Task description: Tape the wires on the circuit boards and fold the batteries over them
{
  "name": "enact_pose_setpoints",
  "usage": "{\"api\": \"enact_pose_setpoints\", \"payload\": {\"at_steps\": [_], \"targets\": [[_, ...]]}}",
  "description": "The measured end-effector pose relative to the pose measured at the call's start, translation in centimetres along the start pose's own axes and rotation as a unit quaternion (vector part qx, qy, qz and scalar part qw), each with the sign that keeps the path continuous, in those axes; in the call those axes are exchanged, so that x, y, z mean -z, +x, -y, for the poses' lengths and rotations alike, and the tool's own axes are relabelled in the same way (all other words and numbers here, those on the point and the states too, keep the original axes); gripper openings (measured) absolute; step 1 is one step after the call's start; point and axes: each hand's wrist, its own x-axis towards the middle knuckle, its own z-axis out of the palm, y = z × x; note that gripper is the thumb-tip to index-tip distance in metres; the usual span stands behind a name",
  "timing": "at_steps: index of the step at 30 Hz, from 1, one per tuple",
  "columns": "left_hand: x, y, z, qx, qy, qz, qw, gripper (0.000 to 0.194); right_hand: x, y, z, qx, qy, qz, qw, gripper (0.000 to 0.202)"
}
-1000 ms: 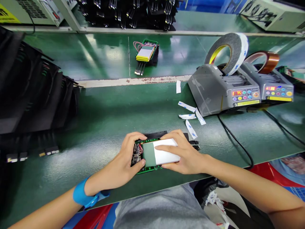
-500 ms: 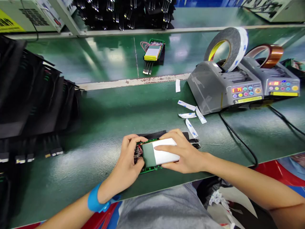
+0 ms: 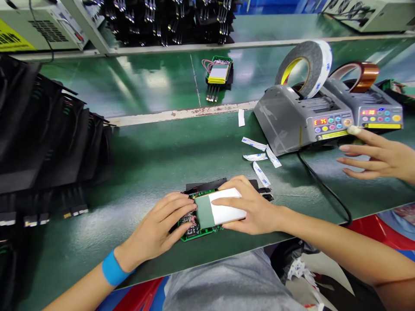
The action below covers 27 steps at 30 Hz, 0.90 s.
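Observation:
A flat battery (image 3: 205, 211), grey-green at its left end with a white patch (image 3: 227, 209), lies on a green circuit board (image 3: 202, 235). My right hand (image 3: 249, 207) is closed round the battery's right part, its index finger stretched across the white patch. At the board's left end, my left hand (image 3: 162, 224) has its fingertips and thumb closed about thin reddish wires (image 3: 193, 219) beside the battery's edge. A black panel (image 3: 207, 185) shows behind the board, partly covered by my right hand.
Strips of white 3M backing (image 3: 254, 143) lie near two tape dispensers (image 3: 285, 121). Another person's hand (image 3: 382, 157) is at the dispenser buttons. Black panels (image 3: 58, 147) are stacked at left; another battery assembly (image 3: 218, 73) sits farther back. A black cable (image 3: 324, 185) crosses the bench.
My left hand has let go of the board's edges and shifted left, its fingertips now at the wires. My right hand keeps its hold. Another person's hand has come in from the right.

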Motion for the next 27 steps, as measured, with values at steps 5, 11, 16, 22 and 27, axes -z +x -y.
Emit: {"api": "enact_pose_setpoints", "payload": {"at_steps": [5,11,16,22,27], "targets": [[0.8,0.5,0.8,-0.063,0.059,0.031,0.996,0.039,0.1,0.1,0.0,-0.002,-0.002,0.005,1.000,0.044],[1.8,1.1,1.7,-0.160,0.087,0.068,0.981,0.033,0.0,0.0,-0.1,0.001,-0.001,0.006,1.000,0.043],[1.6,0.0,2.7,-0.223,0.094,0.063,0.968,0.036,-0.1,-0.1,-0.3,0.009,0.006,0.000,1.000,0.043],[1.6,-0.5,3.2,-0.268,0.117,0.117,0.949,0.044,-0.1,0.0,-0.3,0.006,0.009,0.002,1.000,0.042],[1.3,-0.7,2.9,-0.226,0.106,0.085,0.965,0.045,0.0,0.0,-0.2,0.002,0.006,0.002,1.000,0.041]]}}
